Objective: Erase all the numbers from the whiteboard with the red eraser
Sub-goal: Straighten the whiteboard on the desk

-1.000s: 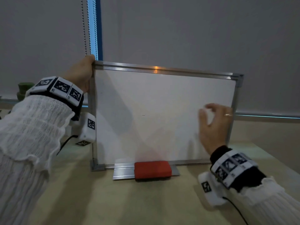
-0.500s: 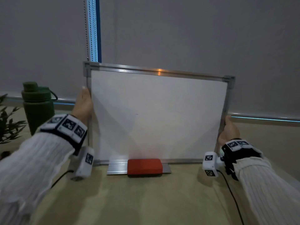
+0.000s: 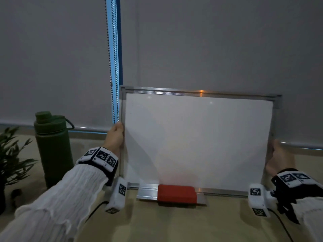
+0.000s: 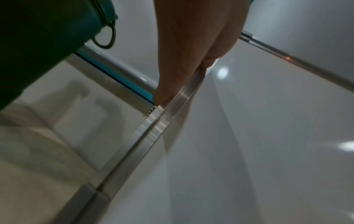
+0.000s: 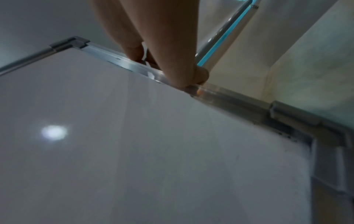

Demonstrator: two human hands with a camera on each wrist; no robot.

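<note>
The whiteboard (image 3: 197, 140) stands upright on the table against the grey blind. Its white face shows no numbers, only one tiny dark speck left of centre. The red eraser (image 3: 176, 193) lies on the metal tray (image 3: 146, 195) at the board's bottom edge, with no hand touching it. My left hand (image 3: 115, 137) grips the board's left frame at mid height. My right hand (image 3: 277, 159) grips the right frame lower down. In the left wrist view my left hand (image 4: 191, 45) lies along the metal frame (image 4: 153, 133). In the right wrist view, fingers (image 5: 162, 45) curl over the frame (image 5: 229, 98).
A dark green bottle (image 3: 52, 145) stands left of the board, with a leafy plant (image 3: 10, 154) at the far left edge. A bead chain (image 3: 112, 67) hangs by the board's upper left corner. The beige table (image 3: 174, 224) stretches in front of the tray.
My left hand slid down from the board's top left corner to mid height. My right hand left the board's face and took hold of the right frame. The eraser stayed on the tray.
</note>
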